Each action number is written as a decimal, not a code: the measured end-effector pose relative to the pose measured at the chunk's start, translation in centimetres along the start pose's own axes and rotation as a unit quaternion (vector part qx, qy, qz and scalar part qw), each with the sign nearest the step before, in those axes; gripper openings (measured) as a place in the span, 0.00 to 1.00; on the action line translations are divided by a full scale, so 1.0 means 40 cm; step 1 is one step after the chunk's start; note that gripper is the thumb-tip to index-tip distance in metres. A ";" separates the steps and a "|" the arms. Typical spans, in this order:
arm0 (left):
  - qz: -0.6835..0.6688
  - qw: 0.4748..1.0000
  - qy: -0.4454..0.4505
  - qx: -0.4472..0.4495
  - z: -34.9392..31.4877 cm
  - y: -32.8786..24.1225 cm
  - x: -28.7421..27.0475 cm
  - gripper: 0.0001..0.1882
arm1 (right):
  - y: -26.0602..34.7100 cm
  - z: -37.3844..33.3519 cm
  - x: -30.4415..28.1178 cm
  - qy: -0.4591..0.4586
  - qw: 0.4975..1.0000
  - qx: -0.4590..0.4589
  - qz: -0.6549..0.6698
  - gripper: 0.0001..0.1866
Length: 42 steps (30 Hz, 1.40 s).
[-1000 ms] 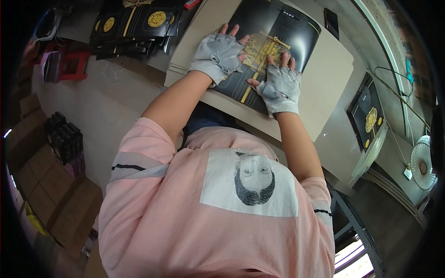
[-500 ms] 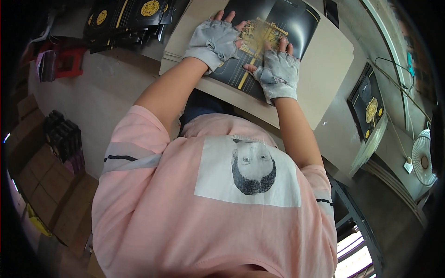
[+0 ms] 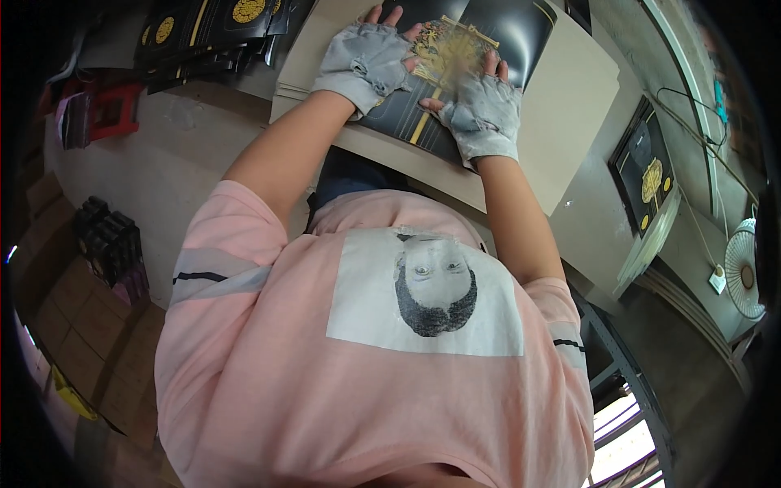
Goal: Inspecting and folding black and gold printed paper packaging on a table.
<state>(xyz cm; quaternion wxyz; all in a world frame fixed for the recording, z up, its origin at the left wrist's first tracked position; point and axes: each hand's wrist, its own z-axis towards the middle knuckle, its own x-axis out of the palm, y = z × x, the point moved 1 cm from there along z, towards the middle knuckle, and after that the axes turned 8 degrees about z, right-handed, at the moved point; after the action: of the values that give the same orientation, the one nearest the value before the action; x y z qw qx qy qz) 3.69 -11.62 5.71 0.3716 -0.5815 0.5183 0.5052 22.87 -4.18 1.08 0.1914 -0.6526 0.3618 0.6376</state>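
boards (image 3: 561, 114), spread grip (image 3: 366, 63) (image 3: 486, 115) on sheet (image 3: 514, 39)

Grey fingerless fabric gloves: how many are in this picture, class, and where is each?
2: one grey fingerless fabric glove on the left hand, a second glove on the right hand, both over the glossy black-and-gold sheet.

Soft, moderate light falls fairly evenly around the left hand (image 3: 362, 61) and right hand (image 3: 486, 114). Just beyond the right fingertips, a pale glare whitens the glossy black sheet (image 3: 514, 32); between the hands, a hazy smear blurs its gold print (image 3: 452, 53). Well behind the right hand, a barred opening (image 3: 622, 439) burns out white. Cardboard boxes (image 3: 89, 325) far left of the left hand sink into dimness. Fisheye distortion bends the outer edges into a black rim.
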 end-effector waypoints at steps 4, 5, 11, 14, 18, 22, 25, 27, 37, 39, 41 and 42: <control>-0.006 1.000 -0.009 0.003 0.001 0.006 0.034 0.34 | 0.001 0.001 -0.004 0.010 1.000 0.006 -0.002 0.57; -0.011 0.992 -0.126 0.013 -0.015 0.008 0.061 0.34 | 0.004 0.002 -0.009 0.009 1.000 0.005 -0.002 0.57; 0.013 0.990 -0.136 0.045 0.023 -0.015 0.193 0.37 | 0.002 -0.005 -0.010 0.016 1.000 0.001 -0.015 0.57; 0.014 0.989 -0.125 0.074 0.023 -0.012 0.193 0.37 | 0.009 -0.002 -0.017 0.042 0.999 0.011 -0.029 0.57; 0.005 0.990 -0.117 0.076 0.021 -0.010 0.192 0.36 | 0.014 -0.002 -0.025 0.043 0.999 0.008 -0.007 0.57; 0.004 0.988 -0.123 0.097 0.021 -0.024 0.171 0.35 | 0.004 -0.003 -0.019 0.040 0.999 0.005 -0.010 0.56; 0.043 0.970 -0.065 0.228 0.020 -0.053 0.148 0.36 | 0.006 -0.006 -0.024 0.055 0.998 0.010 -0.026 0.55; 0.016 0.973 -0.065 0.223 0.022 -0.059 0.167 0.36 | 0.005 -0.008 -0.024 0.045 0.999 0.008 -0.018 0.54; 0.017 0.975 -0.053 0.215 0.018 -0.051 0.170 0.33 | -0.064 -0.123 -0.022 0.071 0.992 -0.103 0.019 0.43; 0.015 0.974 -0.054 0.218 0.020 -0.052 0.166 0.33 | -0.088 -0.141 -0.017 0.042 0.987 -0.150 0.034 0.42; 0.011 0.975 -0.054 0.217 0.020 -0.052 0.160 0.34 | -0.116 -0.122 -0.017 0.049 0.986 -0.154 0.042 0.40; 0.008 0.975 -0.044 0.216 0.020 -0.052 0.152 0.34 | -0.131 -0.100 -0.017 0.028 0.986 -0.157 0.046 0.40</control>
<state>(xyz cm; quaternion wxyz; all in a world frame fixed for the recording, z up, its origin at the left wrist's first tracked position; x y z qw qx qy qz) 5.26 -11.84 -0.57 0.5067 -0.4609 0.6026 0.4096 29.46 -3.40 1.11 0.0469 -0.6746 0.2922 0.6763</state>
